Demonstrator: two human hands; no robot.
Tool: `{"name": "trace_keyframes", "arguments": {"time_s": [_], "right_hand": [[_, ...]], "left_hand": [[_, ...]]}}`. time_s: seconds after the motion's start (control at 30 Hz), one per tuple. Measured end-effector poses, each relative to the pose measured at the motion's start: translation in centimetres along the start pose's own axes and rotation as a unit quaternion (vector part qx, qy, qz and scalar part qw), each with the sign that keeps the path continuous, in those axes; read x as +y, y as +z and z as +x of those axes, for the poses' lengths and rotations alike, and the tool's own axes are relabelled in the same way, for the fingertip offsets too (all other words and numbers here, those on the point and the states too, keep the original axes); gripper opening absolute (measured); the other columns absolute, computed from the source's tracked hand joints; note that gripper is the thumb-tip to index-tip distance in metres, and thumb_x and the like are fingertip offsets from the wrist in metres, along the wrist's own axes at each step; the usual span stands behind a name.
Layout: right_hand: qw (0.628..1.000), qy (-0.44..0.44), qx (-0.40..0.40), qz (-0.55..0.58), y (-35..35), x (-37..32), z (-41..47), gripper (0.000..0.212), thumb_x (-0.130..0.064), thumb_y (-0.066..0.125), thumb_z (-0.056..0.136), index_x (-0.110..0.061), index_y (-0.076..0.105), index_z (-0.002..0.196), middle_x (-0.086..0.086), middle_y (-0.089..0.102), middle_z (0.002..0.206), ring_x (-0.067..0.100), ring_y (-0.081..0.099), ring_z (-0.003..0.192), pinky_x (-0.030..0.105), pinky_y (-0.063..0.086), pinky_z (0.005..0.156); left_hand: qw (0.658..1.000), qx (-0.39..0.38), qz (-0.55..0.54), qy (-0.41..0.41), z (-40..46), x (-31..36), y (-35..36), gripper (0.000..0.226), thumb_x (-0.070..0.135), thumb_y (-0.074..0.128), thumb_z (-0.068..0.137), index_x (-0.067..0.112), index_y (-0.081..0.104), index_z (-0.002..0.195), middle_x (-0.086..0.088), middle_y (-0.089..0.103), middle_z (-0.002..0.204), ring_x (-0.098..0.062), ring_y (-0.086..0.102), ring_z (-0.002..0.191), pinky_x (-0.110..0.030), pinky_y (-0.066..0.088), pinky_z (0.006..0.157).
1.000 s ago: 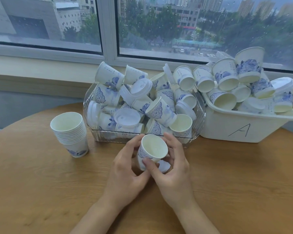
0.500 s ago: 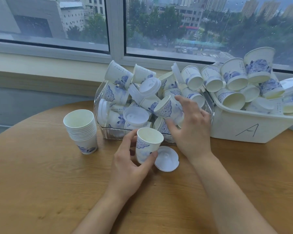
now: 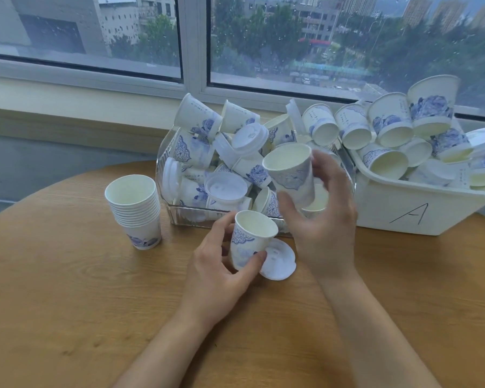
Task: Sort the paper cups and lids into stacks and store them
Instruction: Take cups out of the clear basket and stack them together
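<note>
Sensibly, the left hand (image 3: 221, 264) grips one cup (image 3: 251, 239) upright at centre frame, mouth up, while the right hand (image 3: 319, 219) grips another cup (image 3: 291, 175) just above, likely for nesting.

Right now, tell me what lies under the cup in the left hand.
A white lid lies flat on the table, partly beneath that cup held by the left hand. The lid's covered left part is hidden.

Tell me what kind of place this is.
Probably an upper-floor office or break room, not a kitchen. A round wooden table stands by a wide window overlooking city buildings and treetops, and a white bin marked A sits heaped with paper cups.
</note>
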State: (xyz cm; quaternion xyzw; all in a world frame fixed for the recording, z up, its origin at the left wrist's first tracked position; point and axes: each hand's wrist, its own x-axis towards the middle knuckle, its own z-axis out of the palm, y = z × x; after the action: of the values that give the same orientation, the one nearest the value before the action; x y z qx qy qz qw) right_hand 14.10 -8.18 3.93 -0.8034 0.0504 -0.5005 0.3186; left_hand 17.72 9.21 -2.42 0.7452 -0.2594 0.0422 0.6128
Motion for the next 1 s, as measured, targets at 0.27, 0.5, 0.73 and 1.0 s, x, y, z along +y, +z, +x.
{"name": "trace_keyframes", "arguments": {"time_s": [0.27, 0.5, 0.73, 1.0], "right_hand": [[0.922, 0.224, 0.016, 0.315, -1.3, -0.6, -5.1, 0.070, -0.009, 0.079, 0.090, -0.029, 0.047, 0.149, 0.004, 0.064, 0.139, 0.027, 0.065, 0.126, 0.057, 0.051, 0.108], [0.889, 0.257, -0.007, 0.379, -0.4, -1.1, -6.4, 0.067, -0.005, 0.074, 0.087, -0.027, 0.052, 0.146, 0.014, 0.066, 0.135, 0.028, 0.067, 0.124, 0.034, 0.056, 0.097], [0.895, 0.271, -0.049, 0.352, 0.3, -0.7, -6.7, 0.057, -0.017, 0.071, 0.095, -0.026, 0.054, 0.148, -0.001, 0.070, 0.138, 0.020, 0.063, 0.133, 0.039, 0.051, 0.108], [0.924, 0.253, -0.088, 0.272, 1.0, 0.1, -7.5, 0.046, -0.035, 0.066, 0.100, -0.025, 0.062, 0.144, -0.007, 0.069, 0.139, 0.018, 0.060, 0.136, 0.054, 0.047, 0.113]], "left_hand": [[0.995, -0.038, 0.064, 0.070, -0.5, 0.1, 0.1, 0.080, 0.041, 0.083, 0.079, 0.035, 0.050, 0.152, 0.019, 0.069, 0.121, -0.007, 0.071, 0.106, -0.037, 0.057, 0.094], [0.987, -0.039, 0.080, 0.137, -0.5, 0.4, 0.3, 0.075, 0.037, 0.077, 0.080, 0.025, 0.053, 0.150, 0.021, 0.066, 0.129, -0.002, 0.062, 0.117, -0.042, 0.053, 0.096], [0.993, -0.028, 0.052, 0.098, -0.2, 0.0, 0.3, 0.079, 0.035, 0.077, 0.085, 0.023, 0.046, 0.157, 0.012, 0.066, 0.136, -0.015, 0.067, 0.120, -0.043, 0.058, 0.096], [0.999, 0.004, 0.020, 0.046, -0.2, 0.2, 0.0, 0.081, 0.032, 0.083, 0.089, 0.027, 0.042, 0.159, 0.009, 0.069, 0.134, -0.016, 0.068, 0.120, -0.034, 0.058, 0.095]]}}
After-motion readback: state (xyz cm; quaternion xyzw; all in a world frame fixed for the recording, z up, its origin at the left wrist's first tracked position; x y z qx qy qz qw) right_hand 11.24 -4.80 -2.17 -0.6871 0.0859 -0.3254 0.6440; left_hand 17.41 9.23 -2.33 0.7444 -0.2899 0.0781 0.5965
